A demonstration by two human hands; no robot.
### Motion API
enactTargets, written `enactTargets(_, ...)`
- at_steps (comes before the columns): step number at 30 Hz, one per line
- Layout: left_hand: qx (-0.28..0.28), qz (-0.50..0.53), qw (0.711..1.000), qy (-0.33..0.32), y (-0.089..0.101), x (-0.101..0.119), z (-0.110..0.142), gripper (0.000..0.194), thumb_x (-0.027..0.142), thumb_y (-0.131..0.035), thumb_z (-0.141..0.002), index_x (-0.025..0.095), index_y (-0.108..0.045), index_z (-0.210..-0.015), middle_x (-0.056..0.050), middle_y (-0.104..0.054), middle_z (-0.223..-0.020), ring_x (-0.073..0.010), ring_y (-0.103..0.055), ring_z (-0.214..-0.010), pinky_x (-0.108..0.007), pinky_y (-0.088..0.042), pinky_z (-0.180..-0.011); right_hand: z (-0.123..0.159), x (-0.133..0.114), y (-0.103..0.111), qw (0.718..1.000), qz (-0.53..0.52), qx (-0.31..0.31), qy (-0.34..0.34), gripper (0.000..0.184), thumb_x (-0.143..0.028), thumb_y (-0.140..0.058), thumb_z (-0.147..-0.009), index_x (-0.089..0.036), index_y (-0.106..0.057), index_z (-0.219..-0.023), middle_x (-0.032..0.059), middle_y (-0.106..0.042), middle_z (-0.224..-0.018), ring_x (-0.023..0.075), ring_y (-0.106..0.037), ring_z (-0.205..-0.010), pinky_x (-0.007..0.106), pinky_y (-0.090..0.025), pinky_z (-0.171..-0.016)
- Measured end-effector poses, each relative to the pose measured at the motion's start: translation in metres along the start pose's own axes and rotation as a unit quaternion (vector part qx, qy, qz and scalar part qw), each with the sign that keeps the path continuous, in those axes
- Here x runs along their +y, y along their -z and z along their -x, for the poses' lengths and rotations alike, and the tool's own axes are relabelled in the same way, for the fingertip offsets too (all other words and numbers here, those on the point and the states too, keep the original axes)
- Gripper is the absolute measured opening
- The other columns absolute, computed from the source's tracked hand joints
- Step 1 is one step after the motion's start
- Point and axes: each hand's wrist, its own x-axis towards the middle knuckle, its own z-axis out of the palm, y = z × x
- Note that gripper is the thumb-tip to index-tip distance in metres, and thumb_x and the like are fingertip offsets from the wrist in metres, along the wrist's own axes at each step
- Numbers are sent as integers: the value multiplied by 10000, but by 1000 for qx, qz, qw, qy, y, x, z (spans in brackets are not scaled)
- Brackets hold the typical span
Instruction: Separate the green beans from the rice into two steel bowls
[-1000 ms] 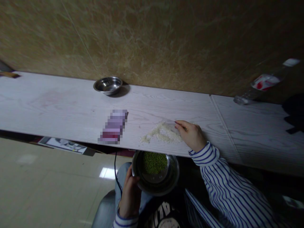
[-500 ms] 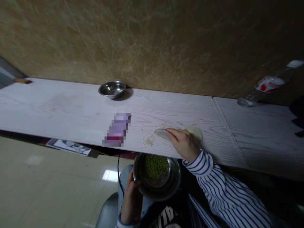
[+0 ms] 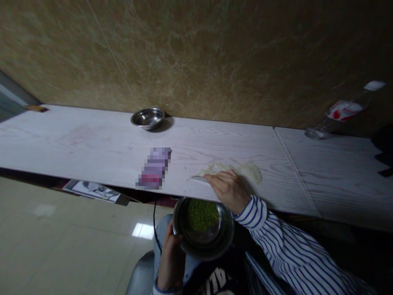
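My left hand (image 3: 172, 256) grips the left rim of a large steel bowl (image 3: 227, 237) below the counter's front edge. Green mung beans (image 3: 202, 215) lie in the bowl. On the counter, my right hand (image 3: 229, 189) is closed around a thin, pale plastic piece (image 3: 199, 179), perhaps a lid, seen nearly edge-on near the front edge. Small white grains that look like rice (image 3: 252, 172) are spread just behind and to the right of that hand, partly hidden by it.
A small steel bowl (image 3: 147, 119) stands by the wall. Left of the grains lies a blurred purple, flat item (image 3: 154, 168). A clear bottle (image 3: 342, 110) with a white cap is at the far right. Below the counter (image 3: 92, 143), a box (image 3: 95, 191) sticks out.
My right hand has drawn the plastic piece nearer the counter's front edge and tilted it. Grains that lay at the left are mostly gone from there. My left hand keeps its hold.
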Motion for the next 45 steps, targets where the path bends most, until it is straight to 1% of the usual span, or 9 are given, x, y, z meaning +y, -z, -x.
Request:
enactTargets(5, -5, 5, 1000, -16, 4, -4, 1, 476, 275, -665, -715, 245, -698, -1189, -79, -689, -1231, -339, -525, -1274, -472, -403, -1069, -5, 30, 4, 998, 14, 27, -53, 239, -176, -512, -974, -203, -717, -1094, 63, -785, -949, 197, -706, -834, 343, -420, -775)
enactTargets(8, -3, -7, 1000, -12, 4, -3, 3, 454, 280, -676, -696, 237, -715, -1146, -76, -699, -1200, -344, -548, -1238, -460, -437, -1032, -10, 41, 0, 999, 6, 12, -51, 238, -181, -529, -965, -215, -720, -1102, 61, -785, -984, 197, -709, -857, 339, -436, -791)
enactTargets(11, 2, -4, 1000, -6, 1, -1, 4, 460, 253, -667, -685, 242, -712, -1142, -66, -712, -1153, -336, -576, -1194, -437, -473, -985, -11, 43, 3, 999, -16, -13, -25, 233, -188, -538, -959, -223, -732, -1082, 56, -785, -969, 191, -709, -843, 339, -435, -796)
enactTargets(15, 3, 11, 1000, -1, -2, -2, 4, 518, 236, -652, -680, 245, -683, -1196, -71, -712, -1147, -329, -592, -1162, -427, -487, -944, -7, 38, 12, 999, -30, -13, -19, 223, -198, -549, -957, -212, -739, -1073, 52, -784, -906, 181, -708, -823, 331, -425, -795)
enactTargets(20, -11, 16, 1000, -10, 1, -5, 6, 530, 229, -647, -696, 245, -670, -1225, -70, -697, -1187, -320, -572, -1190, -415, -470, -962, -1, 40, 17, 999, -23, -31, -11, 209, -211, -565, -953, -216, -740, -1067, 60, -788, -958, 189, -718, -863, 347, -440, -815)
enactTargets(29, -27, 10, 999, -21, 9, -10, 20, 447, 235, -656, -706, 265, -710, -1149, -47, -701, -1205, -357, -512, -1276, -432, -452, -1014, 0, 93, 26, 990, -19, 51, -127, 247, -218, -557, -932, -198, -760, -1071, 77, -782, -1028, 215, -737, -924, 334, -531, -867)
enactTargets(35, -29, 16, 999, -21, -2, -12, 28, 475, 237, -666, -661, 277, -719, -1131, -70, -717, -1191, -371, -554, -1246, -458, -490, -980, 1, 84, 24, 990, -60, -3, -127, 256, -195, -575, -904, -239, -765, -1070, 37, -781, -1045, 207, -740, -931, 329, -563, -867)
enactTargets(39, -12, 22, 1000, -13, -5, -15, 31, 486, 228, -659, -647, 271, -721, -1127, -75, -742, -1135, -376, -608, -1175, -461, -520, -936, 13, 79, 30, 986, -89, 14, -142, 244, -200, -589, -896, -228, -770, -1057, 36, -782, -1038, 201, -742, -920, 309, -565, -864)
enactTargets(45, -10, 18, 1000, 3, -4, -22, 26, 418, 227, -673, -628, 251, -727, -1042, -83, -755, -1026, -362, -650, -1102, -488, -515, -940, 24, 91, 34, 986, -88, 8, -144, 239, -199, -594, -890, -214, -772, -1049, 47, -782, -1039, 206, -742, -920, 316, -563, -867)
